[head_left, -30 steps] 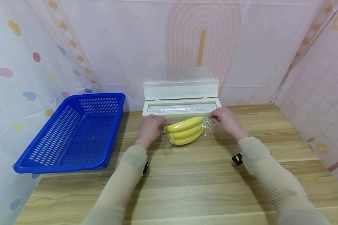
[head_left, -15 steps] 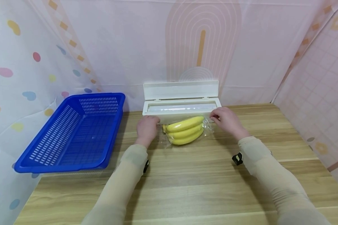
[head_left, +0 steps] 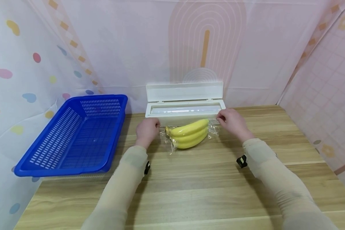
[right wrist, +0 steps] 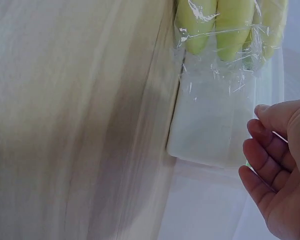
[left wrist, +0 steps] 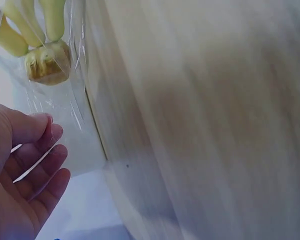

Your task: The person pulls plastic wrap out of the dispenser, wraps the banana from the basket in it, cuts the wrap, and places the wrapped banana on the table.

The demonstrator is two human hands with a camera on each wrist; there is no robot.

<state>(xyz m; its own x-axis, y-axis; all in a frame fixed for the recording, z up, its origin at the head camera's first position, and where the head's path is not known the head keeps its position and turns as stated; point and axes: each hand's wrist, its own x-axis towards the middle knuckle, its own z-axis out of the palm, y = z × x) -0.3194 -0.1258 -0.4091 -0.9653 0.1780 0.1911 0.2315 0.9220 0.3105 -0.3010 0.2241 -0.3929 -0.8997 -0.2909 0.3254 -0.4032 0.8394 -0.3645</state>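
Observation:
A bunch of yellow bananas (head_left: 188, 134) lies on its side, covered by clear plastic wrap (head_left: 213, 129) that crinkles at both ends. Just behind it is the white wrap dispenser box (head_left: 185, 120), its lid up and a roll of film inside. My left hand (head_left: 147, 130) is at the stem end, left of the bananas; its thumb and forefinger pinch the film's edge, as the left wrist view shows. At the banana tips, my right hand (head_left: 233, 123) pinches the film between thumb and forefinger by the box's right front corner, the other fingers loosely bent.
To the left stands a blue plastic basket (head_left: 121, 127) with slotted sides. The wooden table (head_left: 195, 188) reaches back to a patterned cloth backdrop (head_left: 126, 48), which also hangs along both sides.
My left hand has drawn away to the left from the banana stem, and the film at that end spreads out more. The right hand has shifted very slightly right. Bananas and box stay put.

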